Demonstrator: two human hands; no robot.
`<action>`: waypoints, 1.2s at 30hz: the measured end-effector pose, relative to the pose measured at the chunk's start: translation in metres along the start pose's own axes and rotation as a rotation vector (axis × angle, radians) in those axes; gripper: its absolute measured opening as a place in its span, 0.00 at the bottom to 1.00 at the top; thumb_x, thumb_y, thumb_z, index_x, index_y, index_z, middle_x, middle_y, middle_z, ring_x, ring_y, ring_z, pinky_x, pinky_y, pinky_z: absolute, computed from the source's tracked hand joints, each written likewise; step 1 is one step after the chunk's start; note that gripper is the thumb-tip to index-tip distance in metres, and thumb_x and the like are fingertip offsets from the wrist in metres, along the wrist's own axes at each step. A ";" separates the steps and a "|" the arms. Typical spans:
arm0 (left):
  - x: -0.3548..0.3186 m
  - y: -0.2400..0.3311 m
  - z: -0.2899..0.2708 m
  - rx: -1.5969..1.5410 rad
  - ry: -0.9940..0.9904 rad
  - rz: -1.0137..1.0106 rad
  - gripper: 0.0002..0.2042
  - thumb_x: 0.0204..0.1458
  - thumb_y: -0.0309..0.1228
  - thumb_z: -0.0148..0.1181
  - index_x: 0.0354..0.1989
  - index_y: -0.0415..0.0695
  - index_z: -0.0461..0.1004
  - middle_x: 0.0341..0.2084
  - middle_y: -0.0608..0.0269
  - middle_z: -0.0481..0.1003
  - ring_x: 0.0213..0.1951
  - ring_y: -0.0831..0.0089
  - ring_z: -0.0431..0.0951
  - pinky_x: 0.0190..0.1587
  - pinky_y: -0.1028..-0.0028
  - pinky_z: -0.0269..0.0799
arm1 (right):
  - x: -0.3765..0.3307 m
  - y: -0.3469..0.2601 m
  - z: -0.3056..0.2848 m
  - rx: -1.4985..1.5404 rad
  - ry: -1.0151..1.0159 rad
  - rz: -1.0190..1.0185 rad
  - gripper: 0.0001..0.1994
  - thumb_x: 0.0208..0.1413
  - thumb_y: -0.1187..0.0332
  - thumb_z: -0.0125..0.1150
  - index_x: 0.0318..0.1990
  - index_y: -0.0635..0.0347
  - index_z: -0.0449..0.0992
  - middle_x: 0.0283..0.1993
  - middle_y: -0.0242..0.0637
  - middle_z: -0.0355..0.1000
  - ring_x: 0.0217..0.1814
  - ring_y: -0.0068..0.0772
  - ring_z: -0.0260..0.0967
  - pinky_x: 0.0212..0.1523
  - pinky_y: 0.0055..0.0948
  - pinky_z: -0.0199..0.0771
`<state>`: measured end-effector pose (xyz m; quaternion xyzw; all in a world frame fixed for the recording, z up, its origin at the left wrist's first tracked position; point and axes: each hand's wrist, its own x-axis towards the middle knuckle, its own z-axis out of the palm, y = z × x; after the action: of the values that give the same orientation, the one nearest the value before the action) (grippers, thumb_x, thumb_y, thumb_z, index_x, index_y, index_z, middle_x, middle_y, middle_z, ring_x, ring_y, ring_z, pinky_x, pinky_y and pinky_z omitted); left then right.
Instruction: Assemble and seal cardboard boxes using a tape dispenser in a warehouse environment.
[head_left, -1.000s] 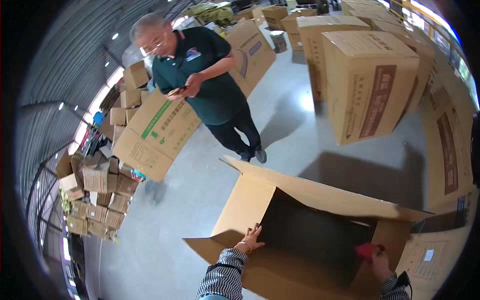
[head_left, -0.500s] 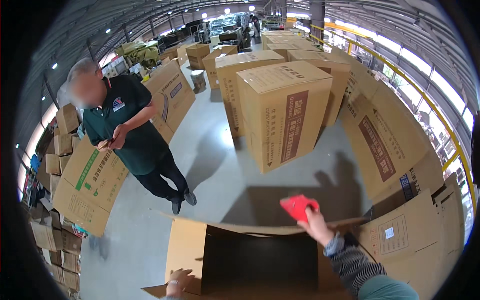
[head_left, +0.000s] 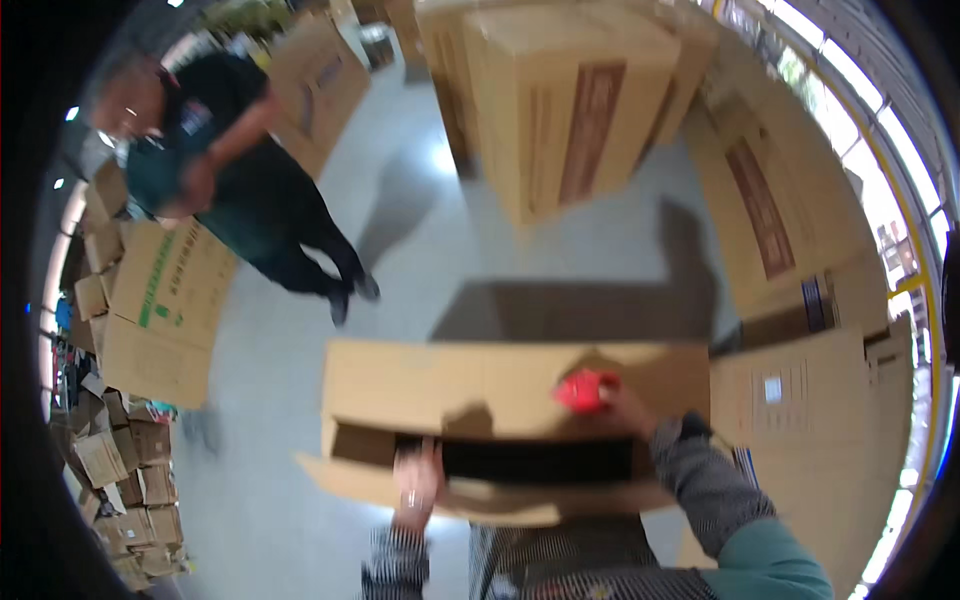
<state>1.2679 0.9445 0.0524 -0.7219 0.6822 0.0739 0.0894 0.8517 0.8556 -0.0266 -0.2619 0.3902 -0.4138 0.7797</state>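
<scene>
We see a large cardboard box (head_left: 500,400) lying just in front of the person, its long axis running left to right across the view, with its far flap folded toward us over the top and the near flap still splayed outward. Between the two flaps a dark slot shows the interior; we cannot tell whether anything lies inside.

The left hand (head_left: 415,485) rests with fingers spread on the near flap at the slot's left end, pressing rather than gripping. The right hand (head_left: 625,410) is closed around a red tape dispenser (head_left: 585,390), which sits on the far flap towards its right end.

The box stands on a smooth grey concrete floor (head_left: 430,250) in a warehouse. Tall stacked cartons (head_left: 570,100) rise beyond it, and more cartons line the right side (head_left: 780,200). Small boxes are heaped at the left edge (head_left: 120,470). Another person in a dark green shirt (head_left: 220,160) stands at upper left beside a leaning flattened carton (head_left: 165,310).
</scene>
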 end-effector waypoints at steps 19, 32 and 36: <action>0.086 0.073 0.114 -1.205 -0.236 0.470 0.15 0.60 0.35 0.54 0.50 0.40 0.76 0.52 0.58 0.73 0.55 0.62 0.73 0.59 0.63 0.67 | -0.067 0.140 0.134 -0.299 0.407 0.080 0.30 0.49 0.75 0.68 0.61 0.65 0.66 0.53 0.37 0.71 0.55 0.29 0.69 0.56 0.31 0.71; 0.157 0.139 0.063 -1.414 -1.476 0.225 0.20 0.62 0.39 0.53 0.54 0.35 0.74 0.46 0.58 0.78 0.46 0.74 0.78 0.52 0.72 0.72 | -0.069 0.130 0.122 -0.244 0.400 0.006 0.30 0.48 0.71 0.71 0.59 0.66 0.67 0.51 0.38 0.73 0.53 0.27 0.70 0.56 0.29 0.70; 0.165 0.159 0.063 -1.305 -1.301 0.268 0.17 0.61 0.37 0.56 0.49 0.35 0.77 0.40 0.58 0.81 0.40 0.74 0.80 0.45 0.72 0.75 | -0.071 0.124 0.128 -0.208 0.432 -0.068 0.30 0.48 0.68 0.72 0.58 0.66 0.67 0.50 0.38 0.74 0.53 0.27 0.70 0.55 0.29 0.70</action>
<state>1.1202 0.7907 -0.0510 -0.3611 0.3989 0.8426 0.0215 0.9869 0.9913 -0.0177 -0.2590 0.5794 -0.4440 0.6326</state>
